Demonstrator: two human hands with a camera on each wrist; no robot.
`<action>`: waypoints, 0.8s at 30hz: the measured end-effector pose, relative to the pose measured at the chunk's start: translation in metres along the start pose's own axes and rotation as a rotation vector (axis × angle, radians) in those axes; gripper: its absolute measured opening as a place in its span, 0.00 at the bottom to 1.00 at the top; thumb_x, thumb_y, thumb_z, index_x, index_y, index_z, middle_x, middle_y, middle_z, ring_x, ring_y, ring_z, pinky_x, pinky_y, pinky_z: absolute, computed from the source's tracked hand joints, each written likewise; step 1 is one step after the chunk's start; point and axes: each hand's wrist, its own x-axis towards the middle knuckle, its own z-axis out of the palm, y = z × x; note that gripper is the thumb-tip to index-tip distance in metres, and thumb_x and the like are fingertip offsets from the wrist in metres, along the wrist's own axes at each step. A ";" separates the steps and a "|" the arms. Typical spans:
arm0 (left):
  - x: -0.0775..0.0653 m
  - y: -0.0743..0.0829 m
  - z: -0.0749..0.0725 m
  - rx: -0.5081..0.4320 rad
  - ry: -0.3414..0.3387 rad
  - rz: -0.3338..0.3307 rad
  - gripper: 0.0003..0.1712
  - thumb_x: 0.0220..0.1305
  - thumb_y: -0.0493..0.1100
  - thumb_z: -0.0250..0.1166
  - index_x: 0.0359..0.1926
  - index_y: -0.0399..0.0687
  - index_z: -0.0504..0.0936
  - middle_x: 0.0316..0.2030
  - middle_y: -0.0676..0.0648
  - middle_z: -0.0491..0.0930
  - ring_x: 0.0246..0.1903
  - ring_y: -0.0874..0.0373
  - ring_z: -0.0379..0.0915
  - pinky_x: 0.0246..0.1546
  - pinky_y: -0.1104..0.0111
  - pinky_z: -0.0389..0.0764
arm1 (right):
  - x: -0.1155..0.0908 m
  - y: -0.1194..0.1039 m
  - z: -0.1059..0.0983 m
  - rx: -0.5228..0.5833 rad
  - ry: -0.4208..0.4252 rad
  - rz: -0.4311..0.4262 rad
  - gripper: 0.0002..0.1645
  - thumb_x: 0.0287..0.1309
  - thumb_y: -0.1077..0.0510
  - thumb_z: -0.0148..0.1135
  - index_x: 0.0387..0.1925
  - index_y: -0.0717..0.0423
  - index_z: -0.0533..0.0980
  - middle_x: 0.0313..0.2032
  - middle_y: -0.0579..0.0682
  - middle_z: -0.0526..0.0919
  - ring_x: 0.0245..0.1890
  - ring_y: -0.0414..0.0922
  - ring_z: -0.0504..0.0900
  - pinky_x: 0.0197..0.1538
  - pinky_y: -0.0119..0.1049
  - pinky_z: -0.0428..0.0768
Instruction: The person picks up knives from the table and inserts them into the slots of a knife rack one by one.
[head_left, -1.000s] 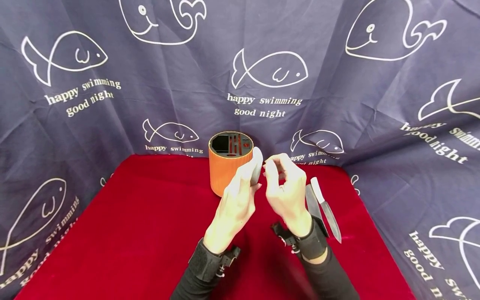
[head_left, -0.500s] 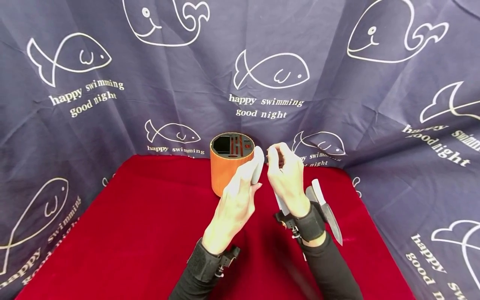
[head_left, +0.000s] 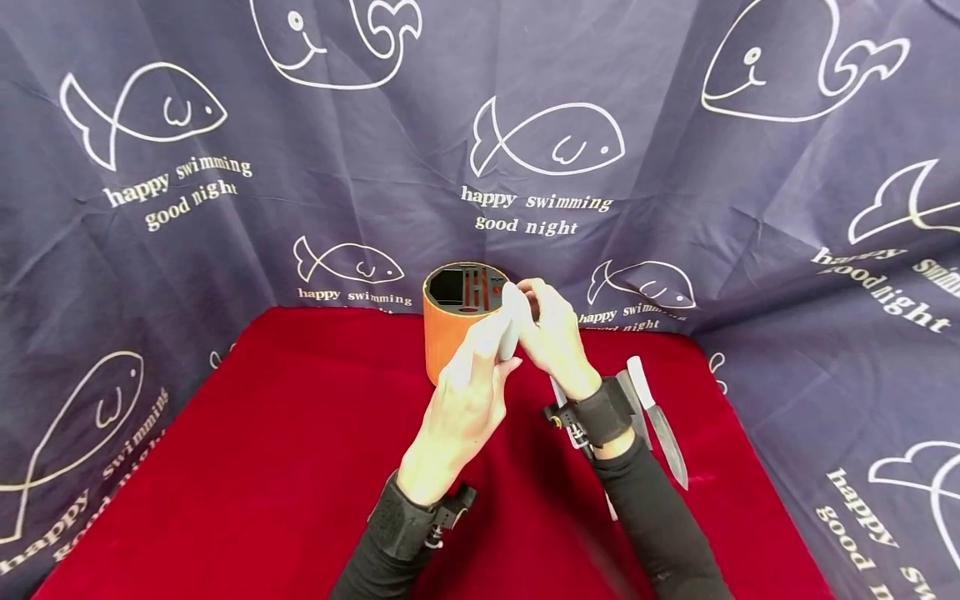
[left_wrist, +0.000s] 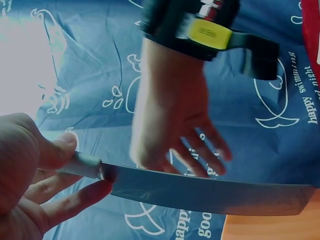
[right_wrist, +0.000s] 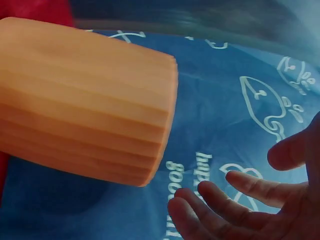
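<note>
My left hand holds a knife by its pale handle, thumb on one side and fingers on the other. In the left wrist view its broad blade runs off to the right, the tip passing in front of an orange knife block. My right hand is close beside the left one, fingers loosely bent and holding nothing; the left wrist view has it behind the blade. The round knife block stands upright behind my left hand, its dark slotted top facing up. In the right wrist view my right fingers are spread apart from the block.
On the red cloth at the right lies a white-handled knife, beside a wide blade partly hidden by my right wrist. Another pale-ended thing shows under the right forearm. A patterned blue curtain closes off the back.
My right hand has moved up and left until it is right beside my left hand. The left hand with the knife has barely shifted.
</note>
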 end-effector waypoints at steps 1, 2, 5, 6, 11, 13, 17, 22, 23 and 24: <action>0.000 0.000 -0.001 -0.002 0.001 -0.002 0.29 0.66 0.35 0.66 0.64 0.34 0.65 0.56 0.36 0.78 0.50 0.47 0.82 0.55 0.60 0.84 | 0.001 0.002 0.002 -0.013 -0.012 0.006 0.25 0.69 0.38 0.52 0.48 0.52 0.80 0.41 0.53 0.86 0.39 0.48 0.85 0.48 0.46 0.81; 0.001 0.000 -0.001 -0.007 0.000 -0.004 0.29 0.66 0.34 0.66 0.64 0.34 0.65 0.56 0.36 0.78 0.50 0.47 0.82 0.55 0.60 0.84 | 0.001 0.005 0.004 -0.024 -0.022 0.011 0.26 0.69 0.37 0.50 0.49 0.52 0.79 0.41 0.53 0.85 0.40 0.48 0.85 0.48 0.46 0.81; 0.002 0.000 -0.004 -0.012 -0.002 -0.011 0.32 0.64 0.33 0.68 0.65 0.35 0.64 0.56 0.36 0.78 0.51 0.46 0.82 0.55 0.60 0.84 | 0.003 0.011 0.009 -0.059 -0.041 0.017 0.27 0.70 0.36 0.49 0.51 0.52 0.79 0.43 0.53 0.84 0.42 0.48 0.84 0.50 0.47 0.81; 0.003 0.000 -0.004 -0.015 0.001 -0.010 0.32 0.63 0.32 0.68 0.64 0.35 0.64 0.56 0.36 0.78 0.51 0.46 0.82 0.55 0.60 0.84 | 0.004 0.013 0.011 -0.069 -0.049 0.015 0.28 0.71 0.36 0.48 0.51 0.52 0.78 0.43 0.53 0.84 0.44 0.48 0.84 0.51 0.47 0.81; 0.008 0.000 -0.006 -0.045 0.026 0.011 0.30 0.66 0.34 0.66 0.65 0.34 0.65 0.56 0.35 0.78 0.51 0.47 0.82 0.57 0.61 0.83 | 0.009 0.023 0.019 -0.121 -0.091 0.014 0.27 0.71 0.39 0.50 0.57 0.52 0.75 0.50 0.55 0.82 0.50 0.52 0.83 0.55 0.50 0.80; 0.010 0.000 -0.008 -0.054 0.039 0.020 0.28 0.68 0.36 0.64 0.65 0.33 0.65 0.55 0.35 0.78 0.51 0.47 0.81 0.58 0.62 0.82 | 0.010 0.027 0.022 -0.152 -0.114 0.018 0.27 0.69 0.41 0.52 0.60 0.52 0.74 0.52 0.56 0.81 0.53 0.54 0.81 0.57 0.52 0.79; 0.012 0.001 -0.010 -0.065 0.057 0.029 0.29 0.67 0.35 0.65 0.64 0.32 0.65 0.55 0.35 0.78 0.50 0.48 0.81 0.56 0.64 0.83 | 0.012 0.035 0.027 -0.195 -0.149 0.036 0.30 0.66 0.43 0.54 0.64 0.52 0.71 0.56 0.58 0.79 0.56 0.55 0.79 0.59 0.55 0.78; 0.014 0.000 -0.013 -0.069 0.070 0.033 0.30 0.66 0.34 0.66 0.64 0.32 0.65 0.56 0.34 0.77 0.47 0.48 0.82 0.54 0.63 0.84 | 0.013 0.043 0.034 -0.205 -0.181 0.063 0.33 0.66 0.42 0.54 0.68 0.50 0.67 0.59 0.60 0.75 0.59 0.57 0.78 0.60 0.58 0.77; 0.014 0.000 -0.013 -0.070 0.074 0.037 0.30 0.65 0.34 0.66 0.64 0.32 0.64 0.56 0.34 0.77 0.46 0.48 0.82 0.54 0.64 0.84 | 0.014 0.044 0.036 -0.199 -0.187 0.067 0.34 0.66 0.42 0.54 0.69 0.50 0.66 0.60 0.61 0.74 0.60 0.58 0.77 0.61 0.58 0.77; 0.015 0.000 -0.013 -0.070 0.077 0.039 0.30 0.66 0.34 0.66 0.64 0.31 0.65 0.56 0.33 0.77 0.46 0.47 0.82 0.54 0.63 0.84 | 0.014 0.046 0.037 -0.196 -0.195 0.071 0.35 0.67 0.42 0.53 0.70 0.50 0.65 0.61 0.62 0.73 0.61 0.59 0.77 0.62 0.59 0.76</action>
